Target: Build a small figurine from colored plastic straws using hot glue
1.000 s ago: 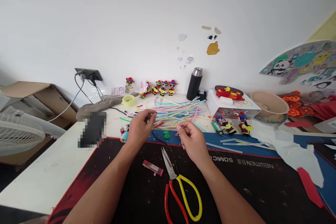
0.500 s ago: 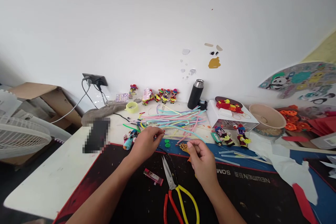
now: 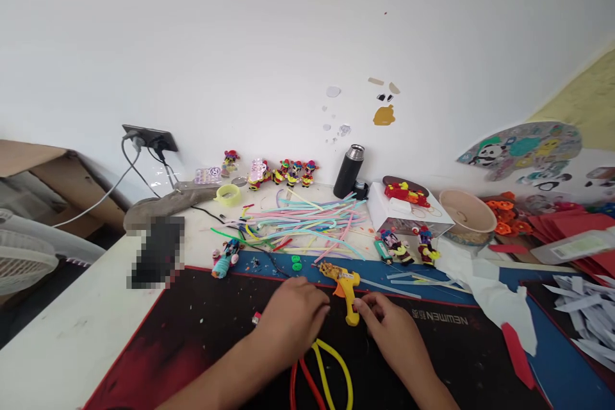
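My left hand (image 3: 294,312) hangs over the dark mat with its back toward me and its fingers bent together. It covers the blades of the scissors (image 3: 335,359), whose red and yellow handles show below, and most of a red lighter (image 3: 256,318). Whatever its fingertips hold, if anything, is hidden. On the right, my right hand (image 3: 394,327) has thumb and fingers curled in; its thumb tip is close against the handle of a yellow glue gun (image 3: 351,298). Whether it touches the gun or pinches something small, I cannot make out. Two green discs (image 3: 296,262) lie beyond my left hand.
Pastel strips (image 3: 307,221) lie in a heap at the back. Several small figures (image 3: 294,173) stand by the wall, near a black flask (image 3: 349,172). To the right are a white box (image 3: 418,214), a round bowl (image 3: 468,214) and crumpled white paper (image 3: 504,301).
My left hand has come back toward me and right, over the scissors and lighter. My right hand has drawn back and right, uncovering the glue gun. The view has shifted slightly.
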Demonstrator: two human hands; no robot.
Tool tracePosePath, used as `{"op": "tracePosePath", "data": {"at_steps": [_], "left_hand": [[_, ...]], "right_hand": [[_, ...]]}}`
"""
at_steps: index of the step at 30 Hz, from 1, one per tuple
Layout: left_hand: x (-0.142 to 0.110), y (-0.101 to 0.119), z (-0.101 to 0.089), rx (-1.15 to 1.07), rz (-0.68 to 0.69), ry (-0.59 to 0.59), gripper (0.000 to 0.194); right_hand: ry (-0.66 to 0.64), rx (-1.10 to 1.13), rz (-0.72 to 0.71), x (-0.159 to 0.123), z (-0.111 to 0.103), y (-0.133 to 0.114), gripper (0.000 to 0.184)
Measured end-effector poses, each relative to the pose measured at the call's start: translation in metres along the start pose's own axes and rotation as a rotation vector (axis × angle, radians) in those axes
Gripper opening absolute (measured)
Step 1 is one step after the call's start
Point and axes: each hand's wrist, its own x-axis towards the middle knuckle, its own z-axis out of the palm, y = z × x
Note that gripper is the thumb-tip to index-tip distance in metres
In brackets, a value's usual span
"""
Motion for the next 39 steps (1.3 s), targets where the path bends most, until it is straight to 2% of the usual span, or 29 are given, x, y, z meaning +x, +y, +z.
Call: {"op": "tracePosePath", "data": {"at_steps": [3,9,15,19,25,32,36,39], "left_hand": [[0.009,0.021,0.025,0.071,0.010,-0.090,0.021],[0.014,0.028,0.053,0.027,0.019,-0.030,0.029],[0.009,0.034,0.058,-0.139,0.000,0.060,0.031],[0.006,0.046,0.060,-0.211,-0.009,0.089,0.041],[-0.004,0.060,0.077,-0.272,0.005,0.088,0.066],[-0.011,0.060,0.083,-0.183,0.095,0.134,0.077],[-0.017,0.061,0.086,-0.162,0.170,0.154,0.078],[-0.023,0.063,0.085,-0.150,0.252,0.160,0.080]], "right_hand": [[0.015,0.068,-0.040,0.008,0.008,-0.009,0.050],[0.065,0.219,-0.037,0.010,0.017,-0.005,0.050],[0.099,0.471,-0.004,0.008,0.020,0.001,0.050],[0.142,0.735,0.037,0.007,0.018,-0.004,0.054],[0.043,1.077,0.156,0.002,0.012,-0.008,0.054],[0.014,1.257,0.137,-0.002,0.014,-0.007,0.048],[-0.001,1.258,0.218,-0.006,0.019,-0.001,0.053],[0.044,1.266,0.234,-0.009,0.023,-0.001,0.050]]}}
